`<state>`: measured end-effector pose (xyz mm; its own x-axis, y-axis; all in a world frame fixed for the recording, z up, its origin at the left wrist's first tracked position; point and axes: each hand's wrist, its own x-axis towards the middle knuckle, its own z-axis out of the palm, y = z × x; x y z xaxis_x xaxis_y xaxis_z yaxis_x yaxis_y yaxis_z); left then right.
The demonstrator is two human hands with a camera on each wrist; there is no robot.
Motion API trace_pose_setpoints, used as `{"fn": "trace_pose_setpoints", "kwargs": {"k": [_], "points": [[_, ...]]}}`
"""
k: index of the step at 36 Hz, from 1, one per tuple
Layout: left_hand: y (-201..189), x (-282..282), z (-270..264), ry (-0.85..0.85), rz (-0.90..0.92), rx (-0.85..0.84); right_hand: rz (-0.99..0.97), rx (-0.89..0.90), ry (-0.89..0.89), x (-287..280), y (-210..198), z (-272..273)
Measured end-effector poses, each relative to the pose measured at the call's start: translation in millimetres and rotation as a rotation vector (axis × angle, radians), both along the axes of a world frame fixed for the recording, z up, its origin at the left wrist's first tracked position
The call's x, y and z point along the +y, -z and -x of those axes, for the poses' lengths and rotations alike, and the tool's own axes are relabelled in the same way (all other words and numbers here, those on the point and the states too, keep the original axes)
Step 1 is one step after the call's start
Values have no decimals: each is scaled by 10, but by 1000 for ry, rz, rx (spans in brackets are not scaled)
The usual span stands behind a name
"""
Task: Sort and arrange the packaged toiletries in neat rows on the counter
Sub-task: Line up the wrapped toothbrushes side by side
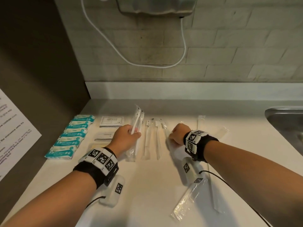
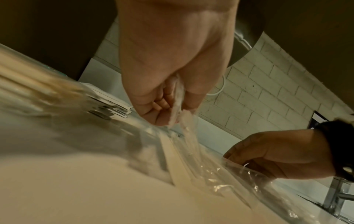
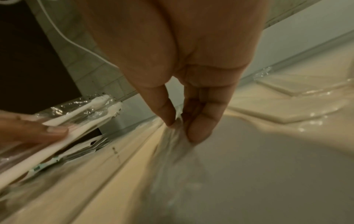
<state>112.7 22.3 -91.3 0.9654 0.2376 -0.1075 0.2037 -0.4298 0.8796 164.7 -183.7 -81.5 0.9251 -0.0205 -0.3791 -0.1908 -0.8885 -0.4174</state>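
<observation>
My left hand [image 1: 129, 136] [image 2: 172, 104] grips a clear-wrapped white toothbrush [image 1: 137, 119] [image 3: 76, 112], its head end tilted up toward the wall. My right hand [image 1: 177, 134] [image 3: 180, 125] pinches the clear wrapper of another packet [image 1: 172, 145] [image 3: 172, 145] lying on the white counter [image 1: 147, 185]. Between the hands lie wrapped toothbrushes [image 1: 147, 138] in a row. At the left sit a column of teal-and-white packets [image 1: 72, 136] and stacks of flat white sachets [image 1: 111, 122].
More clear-wrapped packets lie at the right [image 1: 222, 131] and near the front [image 1: 188, 199]. A steel sink [image 1: 287, 125] is at the far right. A dark side panel [image 1: 41, 79] with a printed notice [image 1: 14, 133] bounds the left; a white cable [image 1: 127, 58] hangs on the tiled wall.
</observation>
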Motion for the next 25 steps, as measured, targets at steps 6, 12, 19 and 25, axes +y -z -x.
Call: {"fn": "trace_pose_setpoints", "kwargs": {"k": [6,12,19,25], "points": [[28,16,-25,13,3,0,108,-30,6,-23,-44,12],[39,24,-40,1,40,-2,124,-110,-76,7,-123,19],[30,62,-14,-14,42,-17,70,-182,-296,537,-302,1],[22,113,5,-19,21,-14,92,-120,-290,854,-239,-29]]}}
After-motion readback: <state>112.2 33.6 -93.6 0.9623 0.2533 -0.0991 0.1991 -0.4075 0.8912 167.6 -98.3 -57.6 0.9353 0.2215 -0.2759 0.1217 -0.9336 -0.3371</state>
